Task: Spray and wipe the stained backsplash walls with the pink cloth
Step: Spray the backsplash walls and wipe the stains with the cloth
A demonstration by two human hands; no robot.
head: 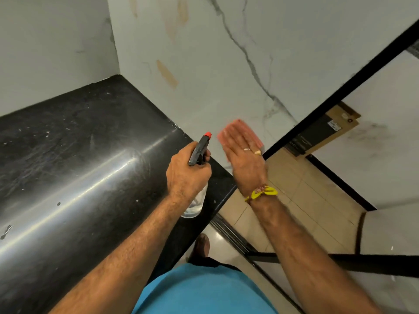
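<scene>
Left hand (186,175) wraps neck of spray bottle (196,196), over black counter (79,143); clear plastic, likely light, slick when wet, so keep grip at neck. Right hand (240,150), fingers flat and straight, presses pink cloth (240,129) against backsplash wall (226,71). Cloth soft, limp; hold with flat palm. Tan stains (166,73) sit well above cloth.

Pink cloth (240,130); black countertop (68,155); grey-veined white wall (226,64).
</scene>
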